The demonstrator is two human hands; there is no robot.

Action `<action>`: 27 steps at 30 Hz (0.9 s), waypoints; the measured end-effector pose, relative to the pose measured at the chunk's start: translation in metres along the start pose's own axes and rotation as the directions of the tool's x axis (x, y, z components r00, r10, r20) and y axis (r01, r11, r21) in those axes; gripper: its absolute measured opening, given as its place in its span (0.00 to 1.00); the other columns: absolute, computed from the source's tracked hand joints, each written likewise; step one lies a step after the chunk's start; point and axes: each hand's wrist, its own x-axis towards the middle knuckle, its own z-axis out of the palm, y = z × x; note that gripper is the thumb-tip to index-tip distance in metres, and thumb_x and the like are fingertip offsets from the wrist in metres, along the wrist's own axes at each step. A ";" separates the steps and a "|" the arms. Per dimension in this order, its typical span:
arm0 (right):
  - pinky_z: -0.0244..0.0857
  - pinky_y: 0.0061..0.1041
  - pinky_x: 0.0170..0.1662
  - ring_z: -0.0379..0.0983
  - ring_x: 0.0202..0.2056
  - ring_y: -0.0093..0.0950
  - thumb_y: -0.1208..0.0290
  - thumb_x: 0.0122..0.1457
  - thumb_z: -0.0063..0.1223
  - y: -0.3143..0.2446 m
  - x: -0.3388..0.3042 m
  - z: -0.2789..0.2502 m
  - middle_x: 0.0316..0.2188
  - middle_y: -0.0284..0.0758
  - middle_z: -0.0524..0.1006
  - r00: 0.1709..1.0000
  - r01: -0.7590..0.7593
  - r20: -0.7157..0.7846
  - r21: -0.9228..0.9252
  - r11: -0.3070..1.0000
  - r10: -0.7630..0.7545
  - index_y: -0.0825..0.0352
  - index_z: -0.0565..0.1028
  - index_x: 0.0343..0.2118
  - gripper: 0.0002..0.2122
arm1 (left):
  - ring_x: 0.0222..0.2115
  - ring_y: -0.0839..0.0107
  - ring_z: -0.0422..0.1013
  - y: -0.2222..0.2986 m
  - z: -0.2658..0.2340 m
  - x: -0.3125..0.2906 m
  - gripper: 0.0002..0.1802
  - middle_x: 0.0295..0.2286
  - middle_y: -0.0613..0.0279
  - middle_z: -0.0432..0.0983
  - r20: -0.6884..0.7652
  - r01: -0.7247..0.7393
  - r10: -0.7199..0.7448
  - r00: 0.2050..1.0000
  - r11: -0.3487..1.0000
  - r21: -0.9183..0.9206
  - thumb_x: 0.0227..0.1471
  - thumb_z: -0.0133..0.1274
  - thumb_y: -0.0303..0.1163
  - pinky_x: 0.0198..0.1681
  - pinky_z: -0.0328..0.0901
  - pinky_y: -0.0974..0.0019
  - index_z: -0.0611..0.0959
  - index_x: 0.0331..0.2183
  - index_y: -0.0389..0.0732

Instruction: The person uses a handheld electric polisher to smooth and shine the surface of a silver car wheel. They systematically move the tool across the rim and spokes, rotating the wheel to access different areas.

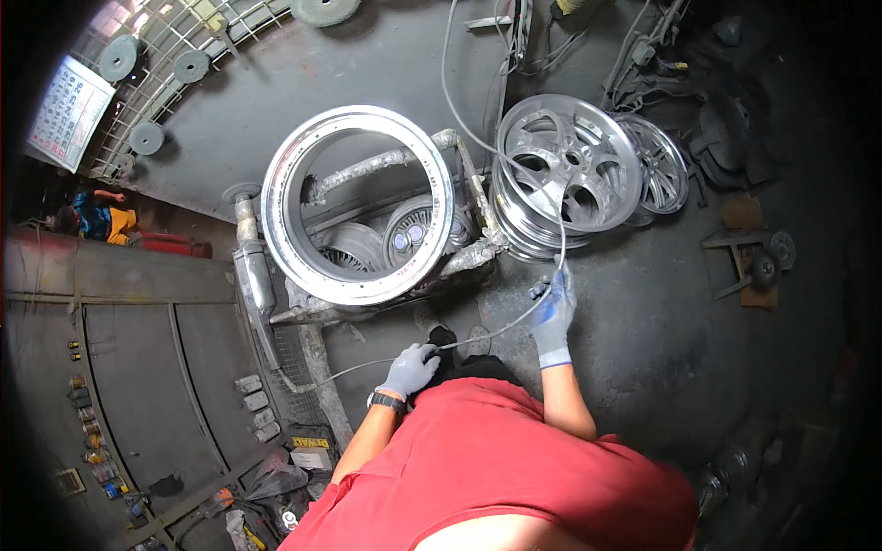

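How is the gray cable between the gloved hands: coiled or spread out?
Spread out: the cable runs in one loose curve between the left hand and right hand, without loops.

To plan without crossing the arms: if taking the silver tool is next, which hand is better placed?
Left, probably: the left hand is nearer the silver tool, which is left of the big ring. The right hand is farther away. Both seem to hold the grey cable.

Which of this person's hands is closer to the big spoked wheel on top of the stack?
Right. The right hand is just below the spoked wheel in the picture; the left hand is farther off, lower and to its left.
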 end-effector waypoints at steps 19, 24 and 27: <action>0.64 0.40 0.63 0.74 0.56 0.45 0.68 0.66 0.50 0.056 0.112 0.139 0.52 0.51 0.78 0.893 0.401 0.258 -0.826 0.395 -0.368 0.73 0.77 0.55 0.18 | 0.35 0.67 0.78 -0.103 -0.081 0.029 0.16 0.34 0.48 0.84 -0.215 0.227 -0.386 0.897 0.820 -0.525 0.62 0.56 0.36 0.42 0.72 0.60 0.85 0.44 0.33; 0.65 0.45 0.61 0.73 0.55 0.49 0.63 0.65 0.54 0.031 0.144 0.309 0.50 0.48 0.77 0.631 0.774 0.703 -0.599 0.207 -0.327 0.66 0.78 0.54 0.18 | 0.34 0.70 0.75 -0.090 -0.134 0.018 0.23 0.43 0.61 0.77 -0.289 -0.041 -0.584 0.759 0.400 -0.915 0.61 0.53 0.24 0.37 0.74 0.67 0.74 0.57 0.34; 0.65 0.48 0.62 0.71 0.58 0.51 0.53 0.64 0.53 0.050 0.172 0.362 0.52 0.49 0.77 0.674 0.738 0.737 -0.672 0.063 -0.039 0.65 0.77 0.55 0.24 | 0.34 0.73 0.75 -0.107 -0.149 0.025 0.25 0.44 0.60 0.75 -0.464 -0.302 -0.517 0.719 0.370 -0.879 0.63 0.53 0.26 0.34 0.75 0.68 0.70 0.60 0.35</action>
